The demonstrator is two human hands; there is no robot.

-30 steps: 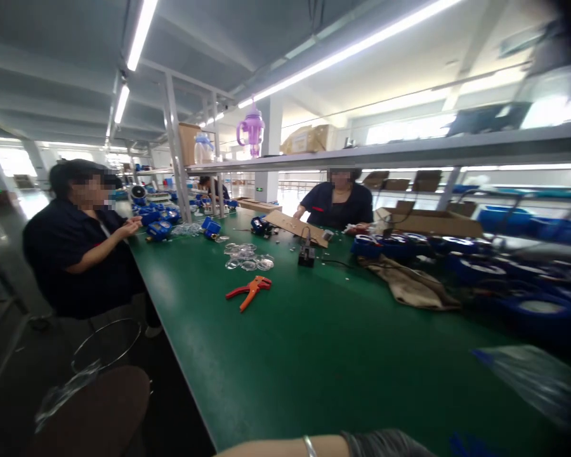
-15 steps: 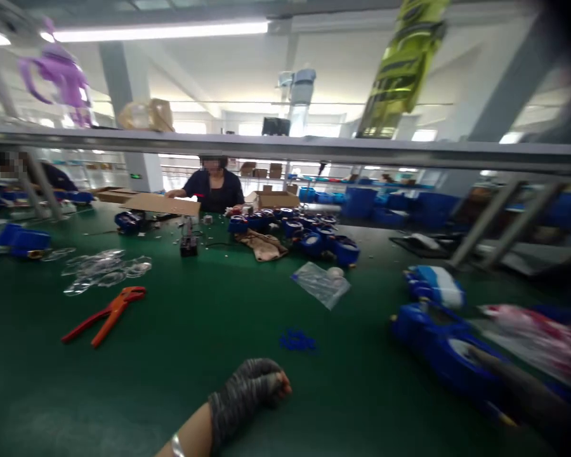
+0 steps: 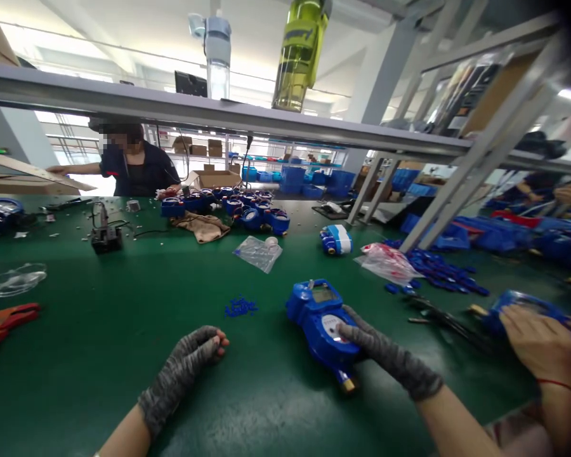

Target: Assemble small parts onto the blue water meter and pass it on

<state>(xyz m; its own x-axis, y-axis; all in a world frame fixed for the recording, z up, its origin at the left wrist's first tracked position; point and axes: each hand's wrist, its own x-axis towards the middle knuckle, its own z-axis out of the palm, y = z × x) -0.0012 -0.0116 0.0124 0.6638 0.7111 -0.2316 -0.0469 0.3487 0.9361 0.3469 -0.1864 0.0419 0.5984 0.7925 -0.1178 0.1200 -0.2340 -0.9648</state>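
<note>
A blue water meter (image 3: 320, 317) with a brass end lies on the green table (image 3: 99, 330) in front of me. My right hand (image 3: 385, 355), in a grey knit glove, rests on the meter's near side with fingers laid over its dial. My left hand (image 3: 185, 368), also gloved, lies on the table to the left with its fingers curled in; nothing shows in it. A small heap of blue bits (image 3: 240, 307) sits just beyond the left hand.
Another person's bare hands (image 3: 537, 336) hold a blue meter (image 3: 523, 304) at the right. A seated person (image 3: 128, 166) works across the table beside several blue meters (image 3: 228, 206). Orange pliers (image 3: 4, 320), clear plastic bags (image 3: 259, 252), a cloth (image 3: 202, 225) and a metal shelf rail (image 3: 219, 114) overhead.
My view has swung right and down. My right hand has come into view and settled on the blue meter; my left hand stays curled on the table.
</note>
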